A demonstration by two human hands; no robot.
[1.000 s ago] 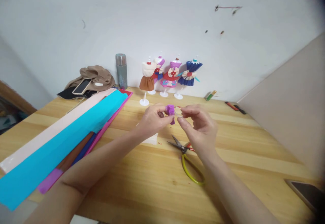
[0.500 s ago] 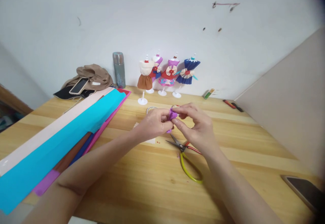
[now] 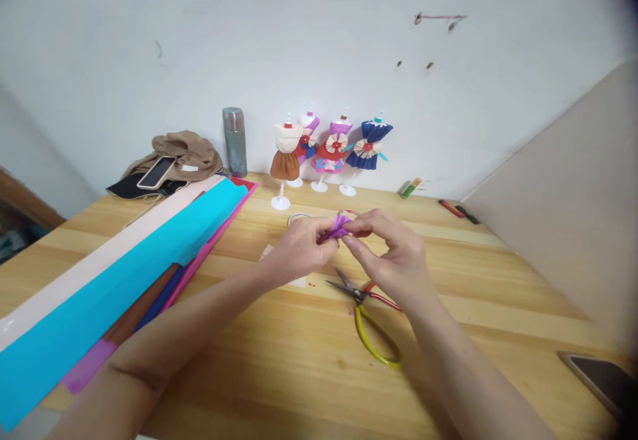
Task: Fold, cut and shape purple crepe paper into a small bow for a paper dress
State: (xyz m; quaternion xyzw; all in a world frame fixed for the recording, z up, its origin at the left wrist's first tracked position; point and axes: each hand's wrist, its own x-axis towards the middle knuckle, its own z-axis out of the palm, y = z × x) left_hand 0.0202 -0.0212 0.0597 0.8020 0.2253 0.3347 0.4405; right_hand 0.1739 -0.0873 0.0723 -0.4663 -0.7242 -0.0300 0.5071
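Note:
A small gathered piece of purple crepe paper (image 3: pixel 339 226) is pinched between both hands above the middle of the table. My left hand (image 3: pixel 305 247) closes on its left side, fingers curled. Thumb and fingertips of my right hand (image 3: pixel 389 246) grip its right edge. Below the hands lie scissors (image 3: pixel 359 297) with one yellow and one red handle, blades apart and pointing up-left. Behind my left hand, a roll of tape (image 3: pixel 298 217) and a white paper scrap (image 3: pixel 298 282) are partly hidden.
Several small dress stands (image 3: pixel 286 154) wear paper dresses along the wall. Crepe paper sheets (image 3: pixel 124 280) lie at left, near a thermos (image 3: pixel 234 142), a brown cloth (image 3: pixel 192 151) and a phone (image 3: pixel 157 172). A glue stick (image 3: pixel 411 188) sits at back right; another phone (image 3: pixel 595 377) at front right.
The purple paper now shows wider and more fanned out between the fingers. My right hand has shifted slightly right. The whole view has tilted a little.

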